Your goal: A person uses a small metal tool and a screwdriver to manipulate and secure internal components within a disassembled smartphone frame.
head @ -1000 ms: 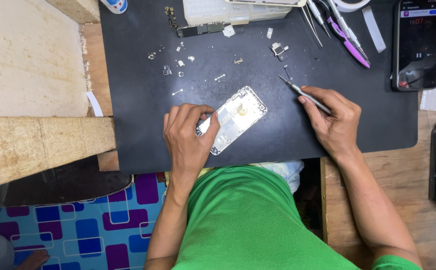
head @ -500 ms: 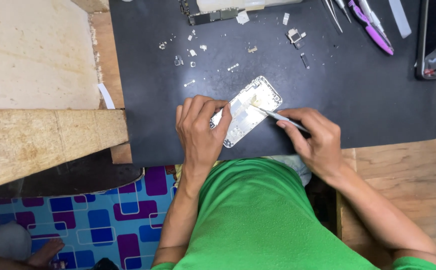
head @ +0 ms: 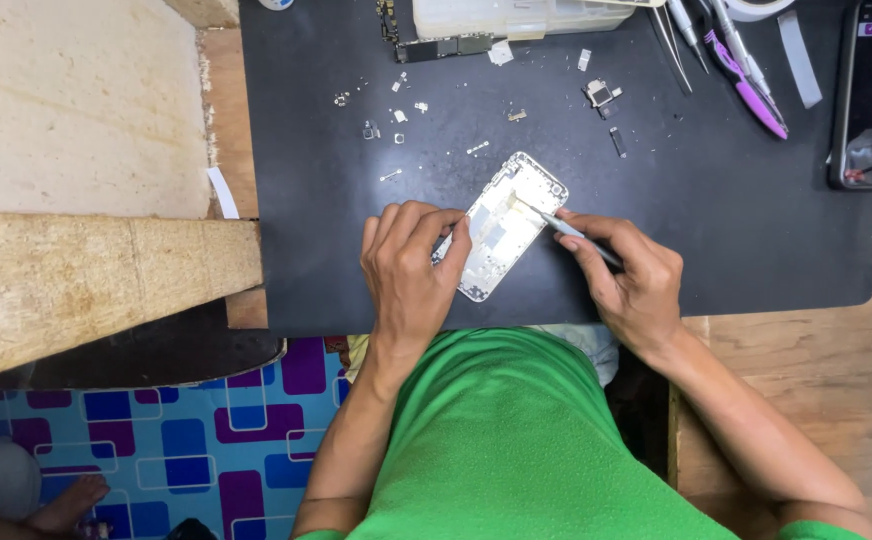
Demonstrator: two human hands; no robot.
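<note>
The phone housing [head: 504,226], a flat silver-white metal shell with rounded corners, lies open side up on the matte black mat [head: 756,230], slanted between both hands. The left hand [head: 408,272] grips its lower left edge, fingers curled over the rim. The right hand [head: 628,280] pinches a slim grey metal tool [head: 568,229], its tip resting inside the shell. Tiny screws and brackets [head: 401,115] lie scattered beyond the left hand.
</note>
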